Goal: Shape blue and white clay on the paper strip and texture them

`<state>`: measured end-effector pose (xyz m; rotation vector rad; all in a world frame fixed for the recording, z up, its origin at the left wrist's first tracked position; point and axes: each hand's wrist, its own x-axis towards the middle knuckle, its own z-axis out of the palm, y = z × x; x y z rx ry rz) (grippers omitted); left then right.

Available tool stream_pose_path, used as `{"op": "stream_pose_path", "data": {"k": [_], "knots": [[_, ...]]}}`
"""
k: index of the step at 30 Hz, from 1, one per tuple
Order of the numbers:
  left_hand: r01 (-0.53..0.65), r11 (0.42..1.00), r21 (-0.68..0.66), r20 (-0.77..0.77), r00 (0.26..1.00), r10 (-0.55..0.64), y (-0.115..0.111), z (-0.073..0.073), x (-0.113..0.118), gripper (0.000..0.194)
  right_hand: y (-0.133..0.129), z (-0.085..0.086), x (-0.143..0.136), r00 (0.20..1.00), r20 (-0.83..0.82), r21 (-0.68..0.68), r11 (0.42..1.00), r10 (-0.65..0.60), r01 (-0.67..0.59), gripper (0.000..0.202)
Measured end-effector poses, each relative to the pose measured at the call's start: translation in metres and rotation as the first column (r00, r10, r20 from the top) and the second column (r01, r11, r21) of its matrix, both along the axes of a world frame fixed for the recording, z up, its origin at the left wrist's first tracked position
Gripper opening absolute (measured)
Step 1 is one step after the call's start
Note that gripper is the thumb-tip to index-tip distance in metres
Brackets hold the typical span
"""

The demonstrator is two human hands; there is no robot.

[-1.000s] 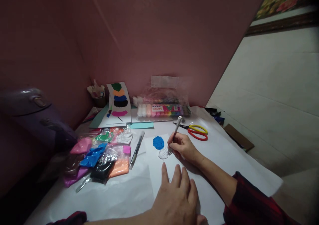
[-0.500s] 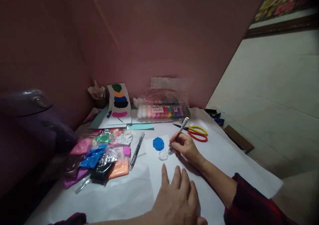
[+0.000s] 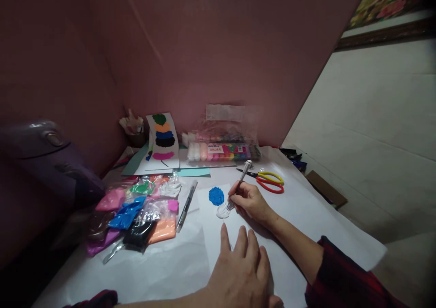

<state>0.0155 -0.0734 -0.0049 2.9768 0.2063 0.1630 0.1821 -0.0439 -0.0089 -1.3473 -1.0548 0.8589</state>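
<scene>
My right hand (image 3: 250,200) pinches a fork (image 3: 245,169) with a striped handle, its handle tilted up and its tines down at a white clay patch (image 3: 223,211). That patch lies flat on a narrow white paper (image 3: 211,235), just below a round, rough-textured blue clay patch (image 3: 216,196). Spread flat over the lower part of the paper is my left hand (image 3: 240,271), fingers apart and holding nothing. The tip of its index finger is close below the white patch.
Bagged coloured clay (image 3: 136,221) lies at left, beside a pen (image 3: 186,207). Scissors (image 3: 269,181) rest beyond my right hand. At the back are a clay pack (image 3: 218,152) and a card with coloured patches (image 3: 163,140). A purple flask-like object (image 3: 51,158) stands far left.
My right hand has shifted slightly left with the fork, whose handle now stands more upright. The tines have moved left over the white clay. My left hand stays in place.
</scene>
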Motion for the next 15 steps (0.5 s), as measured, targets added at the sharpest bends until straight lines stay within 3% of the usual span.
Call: {"op": "stream_pose_path", "data": {"k": [11, 15], "knots": [[0.010, 1.000, 0.001, 0.006, 1.000, -0.010, 0.0010, -0.0030, -0.0006, 0.071, 0.0032, -0.0025, 0.0070, 0.993, -0.001, 0.039, 0.992, -0.119, 0.119, 0.009], [0.009, 1.000, -0.005, -0.022, 1.000, -0.009, 0.0010, 0.0012, -0.0004, 0.071, 0.0009, 0.0016, 0.0047, 0.994, -0.032, 0.069, 0.992, -0.100, 0.102, 0.010]]}}
